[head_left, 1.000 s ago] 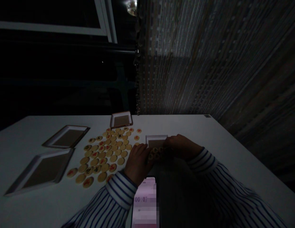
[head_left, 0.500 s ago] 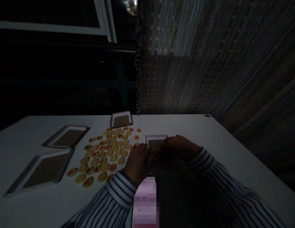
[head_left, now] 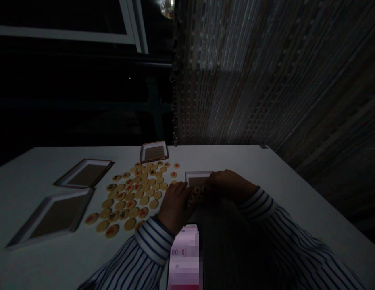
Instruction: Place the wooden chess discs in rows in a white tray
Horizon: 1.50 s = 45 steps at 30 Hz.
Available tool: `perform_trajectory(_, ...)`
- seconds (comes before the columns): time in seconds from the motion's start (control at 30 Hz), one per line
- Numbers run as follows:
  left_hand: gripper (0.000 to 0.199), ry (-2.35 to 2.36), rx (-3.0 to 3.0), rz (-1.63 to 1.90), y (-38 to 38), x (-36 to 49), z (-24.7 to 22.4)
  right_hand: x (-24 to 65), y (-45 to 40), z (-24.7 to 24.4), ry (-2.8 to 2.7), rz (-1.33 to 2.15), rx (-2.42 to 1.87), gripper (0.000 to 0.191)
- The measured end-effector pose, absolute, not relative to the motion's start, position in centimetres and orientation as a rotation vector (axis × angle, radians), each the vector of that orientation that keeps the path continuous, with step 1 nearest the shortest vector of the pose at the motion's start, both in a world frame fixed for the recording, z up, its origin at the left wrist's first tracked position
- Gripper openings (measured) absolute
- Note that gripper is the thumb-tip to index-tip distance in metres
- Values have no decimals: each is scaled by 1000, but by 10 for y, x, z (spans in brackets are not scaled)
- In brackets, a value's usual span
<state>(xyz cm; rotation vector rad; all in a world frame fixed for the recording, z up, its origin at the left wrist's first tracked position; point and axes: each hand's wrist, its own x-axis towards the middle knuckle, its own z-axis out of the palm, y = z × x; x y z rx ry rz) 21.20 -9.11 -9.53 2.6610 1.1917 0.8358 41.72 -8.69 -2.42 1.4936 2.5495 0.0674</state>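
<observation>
Between my hands on the white table sits a small shallow box (head_left: 198,174) with pale walls and a brown bottom. Several round Chinese chess pieces (head_left: 196,194) lie together at its near side. My left hand (head_left: 175,205) curls round the box's left side, with its thumb near these pieces. My right hand (head_left: 230,186) is closed over the right side of the box; its fingertips are in shadow, and what they hold cannot be made out. To the left, many loose Chinese chess pieces (head_left: 144,192) with red or black characters or plain backs are spread out.
Three more shallow trays stand on the table (head_left: 236,155): one at the back (head_left: 154,153), one at the left (head_left: 84,174) and one nearer (head_left: 54,215). A lit phone (head_left: 183,266) showing a timer lies in front of me. A bead curtain (head_left: 230,80) hangs behind.
My right hand has shifted very slightly over the box's right side. The left hand and the loose pieces look the same.
</observation>
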Motion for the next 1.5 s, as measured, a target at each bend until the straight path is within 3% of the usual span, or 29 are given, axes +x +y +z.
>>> perform_trajectory(0.43, 38, 1167, 2650, 921, -90, 212, -97, 419, -88, -14, 2503, 167, 1656, 24)
perform_trajectory(0.7, 11, 1151, 2513, 1115, -90, 210, -84, 419, -89, -13, 2518, 212, 1673, 25)
perform_trajectory(1.23, 13, 1202, 2331, 1238, -99, 199, -66, 409, -104, 9, 2629, 197, 1689, 28)
perform_trajectory(1.5, 18, 1352, 2236, 1304, -105, 145, -44, 394, -114, 18, 2819, 223, 1739, 29)
